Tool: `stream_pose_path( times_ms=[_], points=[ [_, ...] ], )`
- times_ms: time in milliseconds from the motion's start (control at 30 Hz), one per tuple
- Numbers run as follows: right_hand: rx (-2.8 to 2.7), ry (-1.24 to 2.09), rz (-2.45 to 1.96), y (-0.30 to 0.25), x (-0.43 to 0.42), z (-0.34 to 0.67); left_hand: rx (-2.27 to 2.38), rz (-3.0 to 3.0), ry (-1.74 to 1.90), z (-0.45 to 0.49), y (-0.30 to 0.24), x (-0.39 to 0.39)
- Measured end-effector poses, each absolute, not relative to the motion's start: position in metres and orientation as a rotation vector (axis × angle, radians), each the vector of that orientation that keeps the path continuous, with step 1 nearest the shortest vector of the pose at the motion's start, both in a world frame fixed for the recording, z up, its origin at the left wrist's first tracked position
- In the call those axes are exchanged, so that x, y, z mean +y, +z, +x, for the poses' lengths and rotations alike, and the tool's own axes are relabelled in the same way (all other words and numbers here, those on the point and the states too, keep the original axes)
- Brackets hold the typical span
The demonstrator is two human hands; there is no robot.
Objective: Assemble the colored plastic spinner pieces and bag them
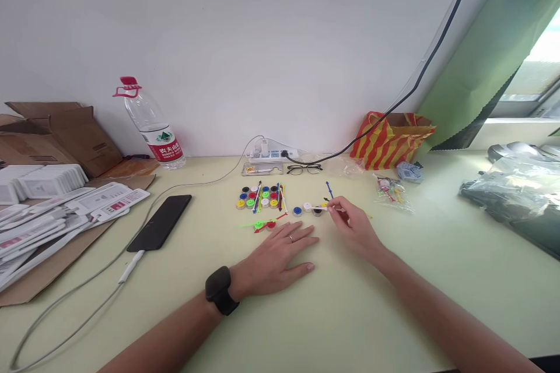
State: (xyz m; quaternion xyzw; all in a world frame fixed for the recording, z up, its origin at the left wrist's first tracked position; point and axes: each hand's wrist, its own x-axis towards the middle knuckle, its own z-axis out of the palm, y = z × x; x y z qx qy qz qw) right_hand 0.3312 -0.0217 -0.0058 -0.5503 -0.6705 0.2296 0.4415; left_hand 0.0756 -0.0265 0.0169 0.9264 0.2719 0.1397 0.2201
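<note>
My left hand [282,259] lies flat on the table with fingers spread, just below a green disc [259,225] and a red disc [271,225] with thin arrows beside them. My right hand [352,224] pinches a thin white plastic arrow [318,208] between thumb and fingertips. This arrow reaches left to a white disc [307,206]; I cannot tell whether they touch. Nearby are a blue disc [297,210] and a black disc [317,212], while a yellow one is partly hidden by my fingers. A blue arrow [329,189] lies beyond the right hand.
Rows of coloured discs [252,196] with arrows sit left of centre. Behind are glasses [305,169], a clear case [262,169] and a power strip [273,155]. A phone [161,222] and water bottle [160,134] stand left; a striped bag [389,140] and plastic pouch [394,193] right.
</note>
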Motion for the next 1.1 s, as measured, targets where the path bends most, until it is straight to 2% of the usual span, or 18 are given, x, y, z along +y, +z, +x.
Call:
stream_pose_path(
  times_ms=[467,833,1100],
  points=[
    [-1.699,0.509,-1.39,-0.024,-0.011,0.338,0.815,2.585,0.357,0.072,0.018,-0.023],
    [-1.798,0.382,-1.332,-0.016,-0.015,0.337,0.939,2.444,0.541,0.072,0.01,-0.017],
    [-1.873,0.619,-1.296,-0.002,-0.026,0.332,0.954,2.359,0.64,0.072,0.006,-0.014]
  ],
)
